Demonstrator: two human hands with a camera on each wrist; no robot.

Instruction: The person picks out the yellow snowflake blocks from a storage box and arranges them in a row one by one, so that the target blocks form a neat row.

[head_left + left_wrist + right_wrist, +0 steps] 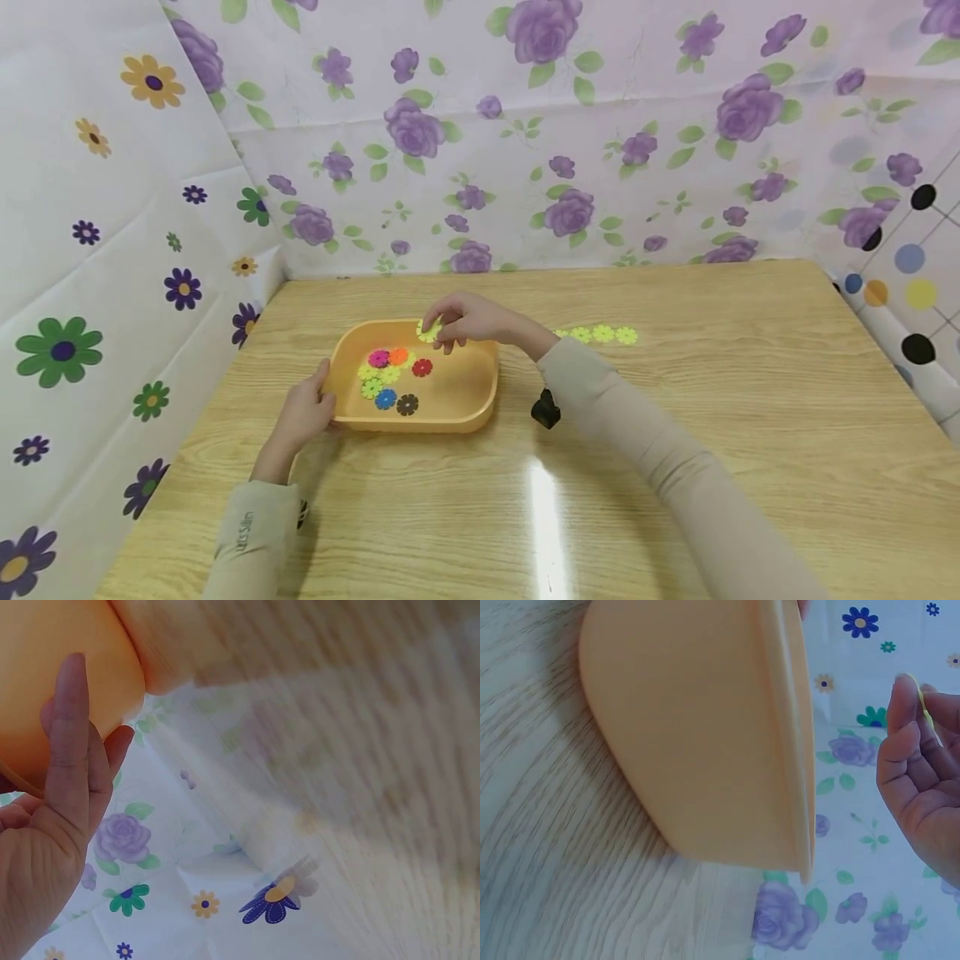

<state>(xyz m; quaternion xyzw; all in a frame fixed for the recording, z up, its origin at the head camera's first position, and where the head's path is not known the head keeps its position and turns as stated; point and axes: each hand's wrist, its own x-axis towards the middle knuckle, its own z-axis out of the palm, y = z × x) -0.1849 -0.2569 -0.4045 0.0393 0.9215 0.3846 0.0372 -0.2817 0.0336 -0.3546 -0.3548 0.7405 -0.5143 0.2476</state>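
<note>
An orange plastic tub [459, 392] stands on the table with several flower-shaped plastic discs inside. My left hand [303, 410] grips its left rim; in the left wrist view the fingers [69, 750] lie along the tub's outer wall. Over the tub's far rim, my right hand [468, 321] pinches a yellow flower-shaped disc [427, 332] between thumb and fingertips. Edge-on in the right wrist view, the disc [926, 711] shows as a thin strip. Among the discs in the tub are a red one [422, 367], a blue one [386, 399] and a dark brown one [407, 405].
Right of the tub, several yellow flower-shaped discs [603, 334] lie in a row on the wooden table [750, 400], partly hidden by the right forearm. A black object [545, 410] shows beside the right sleeve. Flower-printed sheets [480, 167] hang behind and to the left.
</note>
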